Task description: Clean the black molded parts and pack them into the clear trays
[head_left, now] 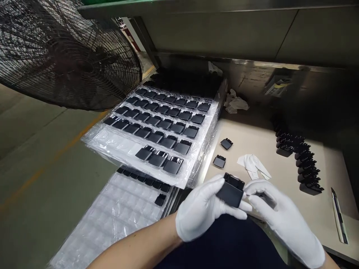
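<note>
The white-gloved left hand [196, 210] grasps a black, flat, rectangular, plastic-looking part [230, 193] by the near-left corner of the beige bench [258, 136]; the white-gloved right hand [288, 216] is half-curled beside it, its grip unclear. The part looks light, stiff, slightly slippery, easily scuffed, best held by its side edges. No brand, label or writing is legible

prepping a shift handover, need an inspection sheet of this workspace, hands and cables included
Surface: beige tabletop, no spill seen
Work items: black part in hand; two loose black parts; dark stacked parts; upper tray and lower tray of black parts
Clutter: white cloth, crumpled white material, pen-like tool
Grippers: gloved left hand holds the part; gloved right hand beside it
Cables: nothing seen
Surroundings: large caged fan at left
</note>
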